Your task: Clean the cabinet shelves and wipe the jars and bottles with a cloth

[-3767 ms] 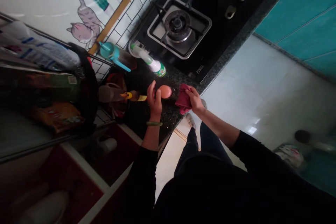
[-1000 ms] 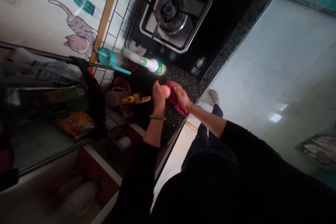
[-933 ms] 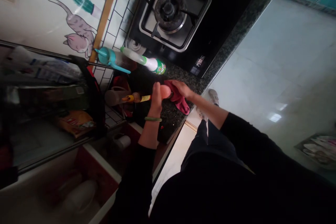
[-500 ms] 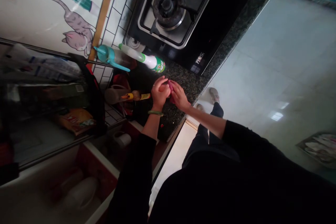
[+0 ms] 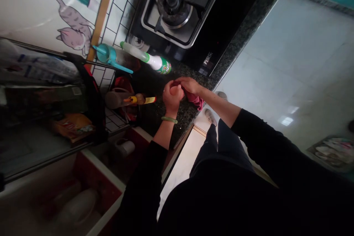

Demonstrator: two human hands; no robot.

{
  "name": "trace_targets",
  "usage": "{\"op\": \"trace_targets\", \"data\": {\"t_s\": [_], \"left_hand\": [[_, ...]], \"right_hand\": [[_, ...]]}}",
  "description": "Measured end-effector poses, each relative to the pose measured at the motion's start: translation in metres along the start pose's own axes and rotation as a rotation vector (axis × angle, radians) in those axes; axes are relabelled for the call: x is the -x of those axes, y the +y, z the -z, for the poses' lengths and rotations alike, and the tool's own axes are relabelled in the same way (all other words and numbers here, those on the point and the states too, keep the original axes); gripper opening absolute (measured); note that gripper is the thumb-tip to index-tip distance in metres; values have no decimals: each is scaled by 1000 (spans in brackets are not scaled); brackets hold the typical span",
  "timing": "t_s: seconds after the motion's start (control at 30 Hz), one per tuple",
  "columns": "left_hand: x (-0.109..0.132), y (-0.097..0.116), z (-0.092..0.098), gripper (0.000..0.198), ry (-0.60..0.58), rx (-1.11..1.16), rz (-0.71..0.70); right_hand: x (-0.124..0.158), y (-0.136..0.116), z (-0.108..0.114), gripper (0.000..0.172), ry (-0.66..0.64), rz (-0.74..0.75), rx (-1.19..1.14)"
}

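Note:
In the head view, my hands are together above the dark speckled counter. My left hand, with a green bangle at the wrist, is curled closed on a crumpled pink-red cloth. My right hand is bent over the same cloth, which hangs out below its palm toward the counter edge. The part of the cloth between the hands is mostly hidden by my fingers. A white and green spray bottle lies just beyond my hands.
A gas stove is at the top. Left of my hands are a teal-lidded jug and a yellow-handled brush-like item. A black-framed rack holds packets. Below it, an open drawer contains pale dishes.
My right hand has shifted up and bent over at the wrist, and more of the cloth now shows beneath it. My left hand has moved slightly right. The view has shifted a little.

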State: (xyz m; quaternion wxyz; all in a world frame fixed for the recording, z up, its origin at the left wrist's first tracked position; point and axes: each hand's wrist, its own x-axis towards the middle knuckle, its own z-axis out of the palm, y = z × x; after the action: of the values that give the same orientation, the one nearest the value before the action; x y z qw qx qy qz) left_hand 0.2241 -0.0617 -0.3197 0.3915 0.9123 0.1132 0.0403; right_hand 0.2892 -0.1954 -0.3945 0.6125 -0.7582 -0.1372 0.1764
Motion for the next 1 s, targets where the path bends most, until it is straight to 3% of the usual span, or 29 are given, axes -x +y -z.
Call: {"op": "trace_targets", "data": {"t_s": [0.07,0.2,0.3,0.4,0.5,0.57,0.67,0.77,0.83,0.9,1.0], "left_hand": [[0,1,-4,28,49,30,-1],[1,2,-8,21,59,86,35],[2,3,-7,16,41,84,63],[0,2,-6,15,32,79,63],[-1,2,-9,14,54,69,67],[-2,4,-12,13,83,71,78],[-1,7,-13,14,111,97,90],[-2,7,-12,15,90,81,82],[-5,4,-13,17,109,41,92],[-8,-1,-14,21,141,6,120],[-16,-8,-13,29,121,-15,170]], "right_hand": [[25,-4,-15,48,140,42,-42],[108,-31,-85,54,555,-4,-103],[135,-46,-119,56,638,-86,-119],[107,-43,-98,56,613,-92,-77],[66,-32,-53,53,418,-49,-38],[61,-29,-44,51,354,-37,-43],[95,-37,-77,56,513,-17,-97],[131,-46,-123,62,544,-64,-181],[132,-45,-127,62,531,-46,-208],[112,-39,-106,60,526,9,-199],[62,-24,-46,54,458,66,-158]]}}
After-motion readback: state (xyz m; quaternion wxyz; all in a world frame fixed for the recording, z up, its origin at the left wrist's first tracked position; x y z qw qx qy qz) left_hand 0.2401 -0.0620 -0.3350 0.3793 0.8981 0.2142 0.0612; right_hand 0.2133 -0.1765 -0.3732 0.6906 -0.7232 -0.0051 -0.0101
